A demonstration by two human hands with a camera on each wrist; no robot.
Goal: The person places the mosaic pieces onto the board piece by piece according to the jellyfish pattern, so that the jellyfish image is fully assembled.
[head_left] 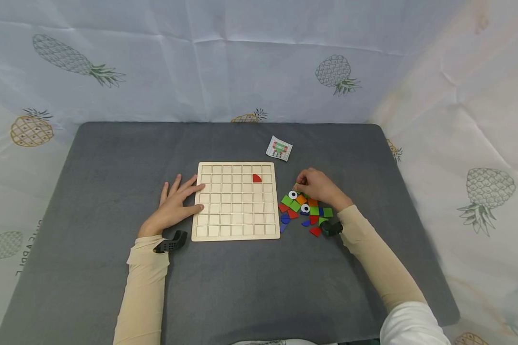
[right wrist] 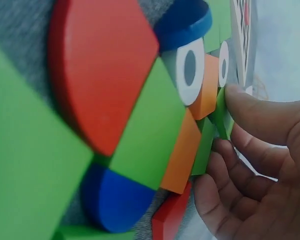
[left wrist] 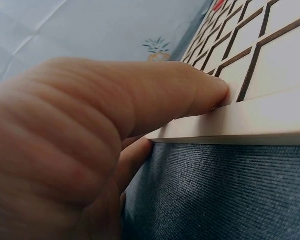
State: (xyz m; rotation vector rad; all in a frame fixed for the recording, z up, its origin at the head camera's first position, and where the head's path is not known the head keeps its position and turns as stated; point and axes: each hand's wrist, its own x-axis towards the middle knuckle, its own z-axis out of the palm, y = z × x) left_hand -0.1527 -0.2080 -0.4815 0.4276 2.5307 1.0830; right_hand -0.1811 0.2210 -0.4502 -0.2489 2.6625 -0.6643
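A pale wooden grid board [head_left: 236, 209] lies on the table, with one red quarter-circle piece [head_left: 256, 178] in a cell near its top right. My left hand [head_left: 172, 209] rests at the board's left edge, fingers spread; in the left wrist view the thumb [left wrist: 175, 92] lies on the rim. To the right of the board is a loose pile of coloured pieces, among them an orange piece [head_left: 301, 199] and a white eye disc [head_left: 305, 208]. At the pile's far side my right hand [head_left: 321, 186] pinches a green piece [right wrist: 221, 114] between thumb and index finger.
A small printed picture card [head_left: 279, 148] lies beyond the board's top right corner. Dark grey cloth covers the table [head_left: 224, 287]. Pineapple-patterned curtains [head_left: 241, 62] hang behind it and at the sides. Each wrist wears a black device, the left one [head_left: 171, 242] beside the board.
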